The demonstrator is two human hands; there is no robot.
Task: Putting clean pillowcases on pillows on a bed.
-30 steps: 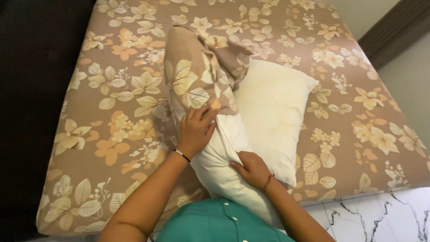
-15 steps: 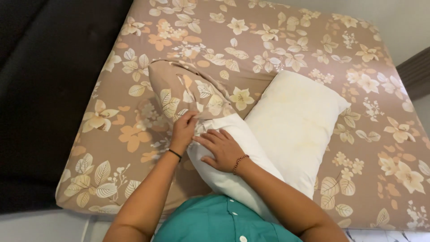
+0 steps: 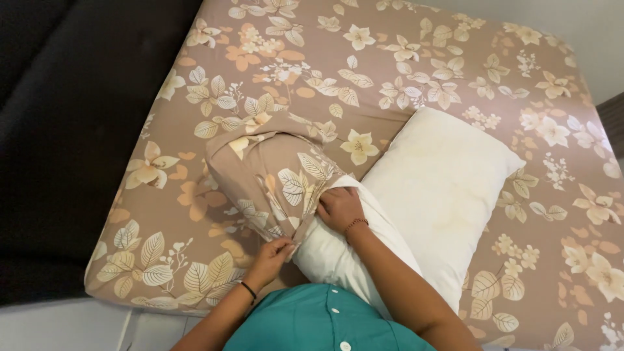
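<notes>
Pinching the floral pillowcase (image 3: 273, 179) hem, both hands' fingers (image 3: 281, 244) close around the white pillow (image 3: 331, 257)

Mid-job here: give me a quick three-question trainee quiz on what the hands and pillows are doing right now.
1. True or false: the bare pillow lying on the bed has a floral case on it.
2. Which hand pinches the open edge of the floral pillowcase? A) left hand B) neither
3. Fill in: the right hand presses on the ____ pillow partly inside the case.

Key: 1 false; 2 A; 3 white.
</notes>
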